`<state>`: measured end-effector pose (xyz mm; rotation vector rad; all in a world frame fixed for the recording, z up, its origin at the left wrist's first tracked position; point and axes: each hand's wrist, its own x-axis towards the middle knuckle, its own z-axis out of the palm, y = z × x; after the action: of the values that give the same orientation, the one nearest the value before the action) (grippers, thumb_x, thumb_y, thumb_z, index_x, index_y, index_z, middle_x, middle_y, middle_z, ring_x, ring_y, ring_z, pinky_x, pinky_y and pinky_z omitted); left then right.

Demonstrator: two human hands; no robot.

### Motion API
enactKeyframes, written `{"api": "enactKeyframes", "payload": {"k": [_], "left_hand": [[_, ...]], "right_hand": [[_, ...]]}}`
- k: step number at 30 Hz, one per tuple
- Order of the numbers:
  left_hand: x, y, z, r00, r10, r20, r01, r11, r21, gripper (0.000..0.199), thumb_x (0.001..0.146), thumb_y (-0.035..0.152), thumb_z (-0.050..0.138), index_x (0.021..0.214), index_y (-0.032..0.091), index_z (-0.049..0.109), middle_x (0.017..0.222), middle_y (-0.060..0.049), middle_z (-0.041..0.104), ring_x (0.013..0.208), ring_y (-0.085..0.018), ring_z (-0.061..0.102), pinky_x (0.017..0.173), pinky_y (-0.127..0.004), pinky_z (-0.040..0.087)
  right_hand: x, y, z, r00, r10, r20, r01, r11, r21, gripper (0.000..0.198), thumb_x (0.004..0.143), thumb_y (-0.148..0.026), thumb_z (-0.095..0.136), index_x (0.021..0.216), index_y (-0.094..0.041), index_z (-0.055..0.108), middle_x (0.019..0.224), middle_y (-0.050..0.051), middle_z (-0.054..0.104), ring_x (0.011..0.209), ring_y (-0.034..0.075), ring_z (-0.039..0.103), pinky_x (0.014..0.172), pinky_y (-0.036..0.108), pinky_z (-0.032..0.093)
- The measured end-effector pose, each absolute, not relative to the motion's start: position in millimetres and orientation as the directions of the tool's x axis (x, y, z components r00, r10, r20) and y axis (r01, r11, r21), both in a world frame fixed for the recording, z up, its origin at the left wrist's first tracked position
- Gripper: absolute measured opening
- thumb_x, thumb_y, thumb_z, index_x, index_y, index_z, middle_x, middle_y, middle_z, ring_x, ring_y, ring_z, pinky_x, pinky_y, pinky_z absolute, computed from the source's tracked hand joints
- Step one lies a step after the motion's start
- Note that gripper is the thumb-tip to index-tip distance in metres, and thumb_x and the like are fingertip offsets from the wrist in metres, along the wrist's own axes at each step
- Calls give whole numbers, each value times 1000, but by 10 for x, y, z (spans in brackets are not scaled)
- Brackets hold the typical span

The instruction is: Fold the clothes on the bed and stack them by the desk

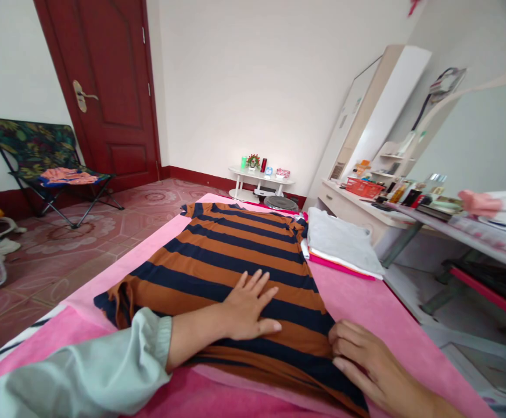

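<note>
A brown and navy striped T-shirt (235, 255) lies spread over a pink cover (344, 290), its sleeves at the far end. Its lower left corner is bunched up, and the near hem has loose folds. My left hand (250, 307) rests palm down on the lower middle of the shirt, fingers spread. At the shirt's right edge, near the hem, my right hand (361, 354) has its fingers bent and closed on the fabric. To the right of the shirt sits a stack of folded clothes (340, 238), with a grey one on top.
A white dressing table (344, 194) with bottles and a red basket (363, 187) stands to the right. Nearer is a shelf-like table (466, 232) with pink and white items. Beyond are a low white stand (239, 174), a folding chair (56, 168) and a red door (104, 87).
</note>
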<state>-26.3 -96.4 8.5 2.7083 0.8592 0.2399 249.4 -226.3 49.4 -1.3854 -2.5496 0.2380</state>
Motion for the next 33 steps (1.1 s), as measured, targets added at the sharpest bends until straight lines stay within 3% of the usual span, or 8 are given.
{"api": "enactKeyframes", "payload": {"k": [5, 8, 14, 18, 23, 27, 30, 33], "left_hand": [[-56, -1443, 253, 962, 258, 91, 182, -854, 488, 80, 87, 64, 37, 149, 16, 20, 155, -13, 0, 142, -28, -2, 115, -48, 3], [-110, -1492, 296, 991, 114, 71, 49, -801, 597, 74, 86, 59, 43, 146, 18, 28, 156, -9, 9, 143, -25, 1, 115, -46, 1], [-907, -1247, 467, 999, -49, -20, -1, -387, 922, 53, 88, 50, 49, 129, 16, 57, 143, -4, 44, 136, -24, 32, 113, -31, 23], [-1772, -1157, 685, 960, 71, -270, 278, -139, 951, 45, 88, 48, 52, 115, 16, 67, 127, -6, 60, 122, -25, 52, 105, -29, 37], [-2621, -1050, 765, 690, 468, -552, 639, -35, 768, 48, 87, 57, 49, 99, 16, 71, 91, -9, 73, 84, -20, 68, 68, -24, 52], [-2915, -964, 731, 432, 874, -222, 731, -196, 653, 47, 84, 57, 52, 106, 18, 66, 85, -5, 70, 69, -15, 64, 65, -23, 48], [-2970, -1028, 705, 532, 846, -20, 708, -432, 559, 43, 77, 49, 65, 111, 23, 65, 109, -6, 65, 96, -19, 59, 85, -27, 44], [-3039, -1140, 648, 667, 743, -52, 650, -547, 527, 42, 70, 39, 72, 109, 25, 66, 111, -4, 63, 102, -22, 55, 91, -28, 40]], "right_hand": [[2184, -1829, 602, -452, 858, 245, 814, 509, -279, 35, 95, -36, 37, 71, -21, 57, 70, 4, 58, 68, 16, 55, 67, 31, 46], [1992, -1538, 520, -391, 880, 270, 824, 466, -324, 35, 95, -41, 36, 100, -22, 66, 109, 9, 64, 102, 20, 59, 90, 37, 47], [1975, -1293, 92, -421, 901, 107, 880, 434, -193, 51, 93, -49, 37, 142, -34, 36, 152, 2, 29, 139, 22, 26, 112, 52, 23], [2023, -1281, -14, -405, 905, 133, 889, 423, -173, 51, 92, -50, 37, 141, -36, 37, 152, 0, 28, 140, 21, 24, 113, 51, 21], [2038, -1230, -84, -407, 895, 184, 885, 436, -164, 50, 91, -50, 39, 139, -34, 41, 150, 0, 32, 138, 22, 28, 113, 50, 23], [2034, -1239, -101, -387, 894, 227, 866, 437, -242, 49, 89, -51, 42, 133, -31, 50, 146, 4, 40, 135, 25, 35, 111, 49, 28], [2057, -1437, 63, -384, 893, 236, 820, 447, -358, 38, 89, -50, 45, 115, -29, 63, 135, 8, 51, 124, 25, 48, 105, 44, 38], [2161, -1798, 330, -464, 868, 177, 759, 493, -426, 29, 91, -43, 44, 93, -23, 65, 111, 9, 62, 103, 21, 59, 90, 35, 48]]}}
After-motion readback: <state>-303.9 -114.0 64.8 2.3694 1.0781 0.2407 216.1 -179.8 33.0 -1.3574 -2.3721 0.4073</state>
